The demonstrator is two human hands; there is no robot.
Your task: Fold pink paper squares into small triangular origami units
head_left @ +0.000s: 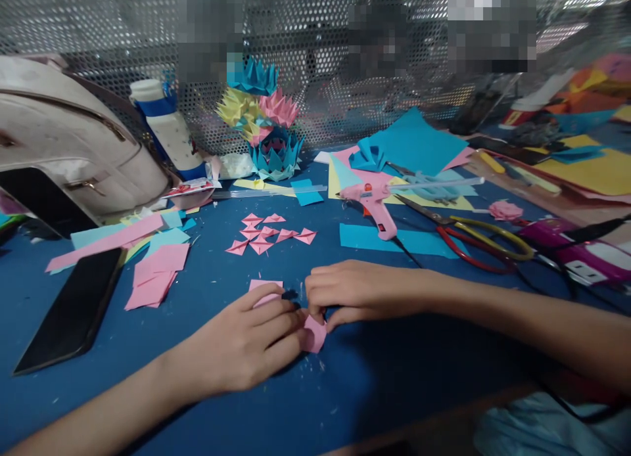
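A small piece of pink paper (315, 334) lies on the blue table between my hands, one part of it curled over. My left hand (256, 338) presses over its left side with the fingers closed. From the right, my right hand (345, 290) pinches its upper edge between thumb and fingers. Another pink paper square (266, 288) lies partly under my left hand. Beyond the hands sit several folded pink paper pieces (261, 232) in a loose cluster. A stack of pink paper squares (155, 278) lies to the left.
A black phone (73, 305) lies at the left, near a backpack (73, 134) and a bottle (167, 127). Paper flowers (266, 114) stand at the back. A pink glue gun (372, 203), scissors (473, 236) and blue sheets (419, 140) lie beyond my right hand.
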